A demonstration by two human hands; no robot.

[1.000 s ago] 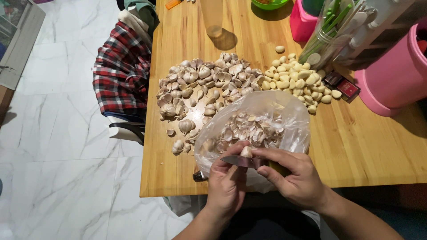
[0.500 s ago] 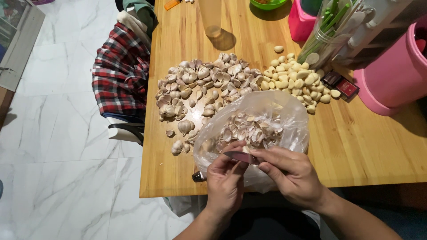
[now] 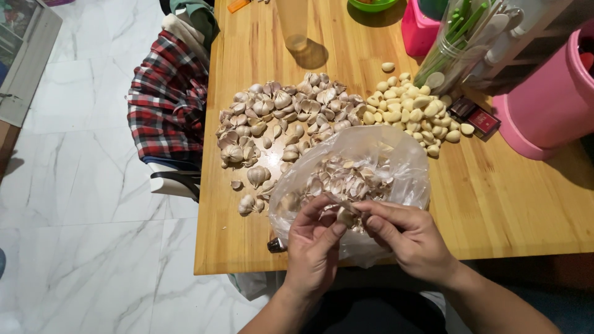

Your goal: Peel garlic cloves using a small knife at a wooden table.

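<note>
My left hand (image 3: 314, 246) pinches a garlic clove (image 3: 344, 216) over the near edge of a clear plastic bag (image 3: 399, 162) that holds peeled-off garlic skins. My right hand (image 3: 409, 239) meets it from the right. It grips a small knife (image 3: 339, 202), whose thin blade shows edge-on against the clove. A pile of unpeeled garlic cloves (image 3: 278, 117) lies on the wooden table (image 3: 495, 204) beyond the bag. A smaller heap of peeled cloves (image 3: 408, 114) sits to its right.
At the back right stand a big pink container (image 3: 550, 105), a pink box (image 3: 421, 31), a clear jar of green sticks (image 3: 458, 49) and a small dark red box (image 3: 476, 117). A glass (image 3: 296, 25) stands at the back. A chair with a plaid shirt (image 3: 167, 99) is left of the table.
The knife blade lay flat and broad between my hands; now it is turned edge-on. Both hands have shifted slightly up into the bag's mouth, fingers closing over the clove.
</note>
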